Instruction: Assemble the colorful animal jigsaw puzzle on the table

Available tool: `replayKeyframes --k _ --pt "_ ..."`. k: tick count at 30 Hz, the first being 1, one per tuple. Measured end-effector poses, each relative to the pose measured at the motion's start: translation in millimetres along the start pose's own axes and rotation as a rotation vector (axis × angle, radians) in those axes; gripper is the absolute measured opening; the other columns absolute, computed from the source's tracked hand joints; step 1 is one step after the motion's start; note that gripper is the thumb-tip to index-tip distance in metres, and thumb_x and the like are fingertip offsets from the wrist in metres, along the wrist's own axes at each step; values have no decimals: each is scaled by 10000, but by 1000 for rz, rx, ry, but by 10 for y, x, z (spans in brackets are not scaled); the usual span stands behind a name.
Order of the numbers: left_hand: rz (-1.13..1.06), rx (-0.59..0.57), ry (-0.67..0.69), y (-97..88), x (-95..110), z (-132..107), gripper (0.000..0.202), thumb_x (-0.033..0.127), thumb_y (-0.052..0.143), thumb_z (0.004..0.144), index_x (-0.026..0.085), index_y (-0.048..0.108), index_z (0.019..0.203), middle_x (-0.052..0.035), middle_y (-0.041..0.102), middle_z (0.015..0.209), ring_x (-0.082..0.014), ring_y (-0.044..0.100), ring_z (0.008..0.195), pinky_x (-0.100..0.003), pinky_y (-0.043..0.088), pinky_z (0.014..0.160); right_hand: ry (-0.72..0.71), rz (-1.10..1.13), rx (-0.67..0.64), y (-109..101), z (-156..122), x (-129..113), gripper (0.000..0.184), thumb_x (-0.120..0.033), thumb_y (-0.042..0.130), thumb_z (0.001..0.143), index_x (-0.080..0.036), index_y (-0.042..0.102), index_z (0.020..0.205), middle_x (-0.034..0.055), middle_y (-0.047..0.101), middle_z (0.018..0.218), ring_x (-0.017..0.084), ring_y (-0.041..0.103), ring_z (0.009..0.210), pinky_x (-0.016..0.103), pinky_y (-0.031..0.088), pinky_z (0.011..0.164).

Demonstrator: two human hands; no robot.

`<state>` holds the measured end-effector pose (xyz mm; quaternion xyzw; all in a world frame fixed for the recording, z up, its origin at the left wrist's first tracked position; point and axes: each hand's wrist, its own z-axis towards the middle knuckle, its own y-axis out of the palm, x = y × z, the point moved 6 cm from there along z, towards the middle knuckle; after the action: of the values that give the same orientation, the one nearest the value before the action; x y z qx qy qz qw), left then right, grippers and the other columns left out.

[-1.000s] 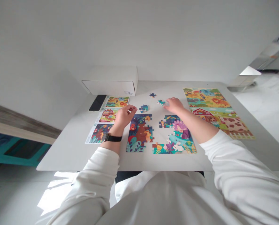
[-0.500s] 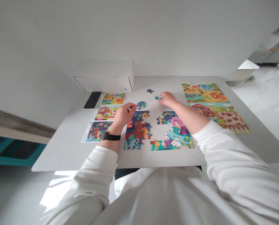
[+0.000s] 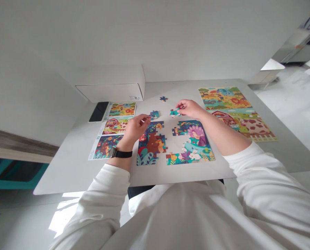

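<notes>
My right hand (image 3: 190, 108) pinches a teal puzzle piece (image 3: 174, 113) by its right side, above the upper edge of the puzzle. My left hand (image 3: 137, 129) has its thumb and forefinger closed at the lower left edge of a blue puzzle piece (image 3: 155, 114); the fingers partly hide the contact. Below both hands lies a forest-animal puzzle in two joined parts: a left part (image 3: 152, 144) with a bear and a right part (image 3: 198, 139) with a peacock and a rabbit. An irregular gap separates them. One dark blue loose piece (image 3: 163, 99) lies farther back.
At left lie a picture sheet (image 3: 113, 126) with three scenes and a dark phone (image 3: 99, 111). A white box (image 3: 110, 92) stands behind them against the wall. On the right are a safari puzzle (image 3: 225, 98) and a farm puzzle (image 3: 248, 126), both on the white table (image 3: 66, 170).
My right hand has drawn the teal piece slightly toward me. The left hand stays by the blue piece with little movement. The whole view has shifted slightly.
</notes>
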<state>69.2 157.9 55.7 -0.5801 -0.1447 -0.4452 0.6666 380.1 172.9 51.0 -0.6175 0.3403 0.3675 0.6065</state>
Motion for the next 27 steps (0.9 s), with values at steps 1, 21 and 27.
replayKeyframes --k 1,21,27 --pt "-17 -11 5 11 30 -11 391 507 642 959 196 820 1116 -46 776 895 -140 586 660 -251 463 649 5 101 -35 -30 -143 -12 317 -290 901 779 -189 751 1040 24 710 911 162 654 774 320 585 758" --pt "-238 -351 -66 719 764 -289 355 463 705 962 190 801 1168 -54 792 977 -120 639 662 -215 473 590 49 357 -118 229 -1151 191 398 -473 945 765 -218 819 1044 27 774 901 150 701 724 264 569 640" --pt "-321 -463 -94 821 709 -337 344 410 716 937 167 809 1162 -45 773 895 -107 605 631 -206 446 557 0 351 -163 291 -1184 112 373 -453 934 780 -222 827 1053 40 795 930 181 729 801 295 595 720"
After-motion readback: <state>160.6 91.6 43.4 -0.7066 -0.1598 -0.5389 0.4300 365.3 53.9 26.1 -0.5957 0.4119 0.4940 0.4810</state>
